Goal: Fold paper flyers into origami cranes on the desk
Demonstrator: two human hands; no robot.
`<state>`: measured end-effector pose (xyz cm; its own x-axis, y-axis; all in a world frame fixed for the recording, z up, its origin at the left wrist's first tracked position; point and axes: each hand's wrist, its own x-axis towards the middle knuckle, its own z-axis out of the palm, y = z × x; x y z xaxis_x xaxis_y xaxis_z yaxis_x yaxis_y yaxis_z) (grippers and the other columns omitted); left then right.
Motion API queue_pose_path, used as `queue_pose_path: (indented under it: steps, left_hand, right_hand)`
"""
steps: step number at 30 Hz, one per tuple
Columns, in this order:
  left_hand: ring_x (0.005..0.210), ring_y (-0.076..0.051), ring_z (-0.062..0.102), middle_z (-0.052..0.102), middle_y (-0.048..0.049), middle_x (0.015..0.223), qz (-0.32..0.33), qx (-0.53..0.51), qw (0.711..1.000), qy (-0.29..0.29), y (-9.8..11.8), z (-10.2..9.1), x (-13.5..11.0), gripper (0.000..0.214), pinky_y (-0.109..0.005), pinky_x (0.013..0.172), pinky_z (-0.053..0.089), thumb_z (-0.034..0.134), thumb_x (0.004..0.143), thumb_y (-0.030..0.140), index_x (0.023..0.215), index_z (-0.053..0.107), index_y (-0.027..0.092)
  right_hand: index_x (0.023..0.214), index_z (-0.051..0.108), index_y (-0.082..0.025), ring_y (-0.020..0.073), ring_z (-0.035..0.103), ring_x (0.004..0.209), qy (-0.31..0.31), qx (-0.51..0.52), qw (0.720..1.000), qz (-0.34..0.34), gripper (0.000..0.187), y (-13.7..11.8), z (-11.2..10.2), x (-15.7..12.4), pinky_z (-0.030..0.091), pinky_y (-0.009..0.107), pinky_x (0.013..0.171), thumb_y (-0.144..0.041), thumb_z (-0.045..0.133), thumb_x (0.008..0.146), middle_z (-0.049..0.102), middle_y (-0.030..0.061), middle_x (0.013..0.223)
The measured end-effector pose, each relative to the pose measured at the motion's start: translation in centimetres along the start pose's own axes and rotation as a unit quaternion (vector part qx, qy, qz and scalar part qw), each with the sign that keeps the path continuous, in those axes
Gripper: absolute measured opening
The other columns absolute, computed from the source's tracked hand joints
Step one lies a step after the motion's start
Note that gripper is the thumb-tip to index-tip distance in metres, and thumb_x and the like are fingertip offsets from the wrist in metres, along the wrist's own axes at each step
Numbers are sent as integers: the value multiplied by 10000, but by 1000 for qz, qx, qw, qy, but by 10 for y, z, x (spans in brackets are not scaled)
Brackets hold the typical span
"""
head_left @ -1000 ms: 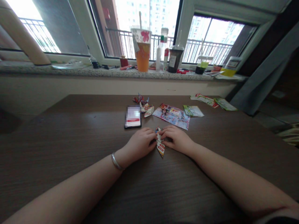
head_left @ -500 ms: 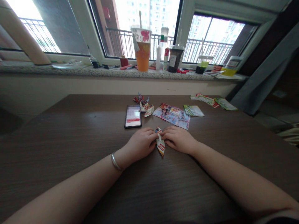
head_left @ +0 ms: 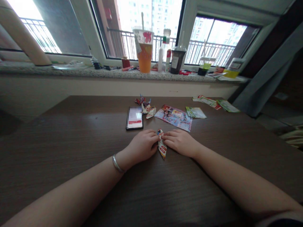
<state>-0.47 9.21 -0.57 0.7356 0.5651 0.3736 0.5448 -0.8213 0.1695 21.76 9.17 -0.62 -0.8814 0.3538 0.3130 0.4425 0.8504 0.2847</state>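
Note:
A narrow, pointed strip of folded printed paper (head_left: 162, 149), white with red and yellow, lies on the brown table. My left hand (head_left: 144, 143), with a silver bangle at the wrist, has its bent fingers on the paper's left edge. From the other side, my right hand (head_left: 178, 142) presses its fingertips on the paper's upper half. Both thumbs are partly hidden. Just beyond my left hand lie a phone (head_left: 134, 118) with a lit screen and two folded paper figures, one white and red (head_left: 149, 111), one dark red and blue (head_left: 142, 100).
Behind my right hand lies a colourful printed sheet (head_left: 175, 117), with a stack of green-white leaflets (head_left: 196, 112) beside it. More leaflets (head_left: 209, 101) rest at the far right. On the windowsill (head_left: 111, 74) stand a tall orange drink (head_left: 145, 52), a dark cup (head_left: 177, 60) and bottles.
My right hand's fingers have shifted slightly and lie flatter against the folded paper. The paper's lower tip has moved a little to the left. My left hand stays nearly still.

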Motion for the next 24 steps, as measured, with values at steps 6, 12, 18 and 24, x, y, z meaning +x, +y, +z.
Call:
queue_pose_path:
  steps: [6, 12, 18, 24]
  left_hand:
    - [983, -230, 615, 688, -82, 957, 4, 13, 1000, 0, 1, 0, 1, 172, -396, 908, 510, 549, 833, 160, 967, 657, 163]
    - [987, -239, 615, 696, -76, 965, 1, 33, 999, -19, 2, -1, 2, 202, -401, 898, 512, 537, 826, 130, 970, 674, 165]
    - [920, -226, 621, 683, -85, 934, -10, 43, 999, -28, 4, -1, 3, 159, -378, 844, 518, 550, 825, 145, 928, 669, 165]
    - [870, -211, 619, 671, -81, 901, -6, 35, 999, -20, 8, -4, 3, 149, -364, 796, 515, 556, 874, 266, 911, 662, 167]
  right_hand:
    - [1049, 650, -183, 201, 615, 1085, -4, 21, 999, 23, 191, 0, 2, 0, 512, 336, 837, -218, 484, 961, 695, 66, 1150]
    - [850, 680, -215, 181, 628, 1060, 58, 163, 979, 108, 103, 5, 9, 0, 508, 321, 904, -187, 582, 865, 727, 24, 1049]
    - [778, 678, -225, 174, 655, 989, 83, 283, 944, 147, 114, 11, 15, 1, 495, 355, 914, -115, 667, 752, 737, 16, 984]
    - [734, 672, -210, 167, 674, 934, 115, 367, 907, 174, 79, 14, 24, 0, 504, 354, 881, -134, 690, 745, 740, 29, 939]
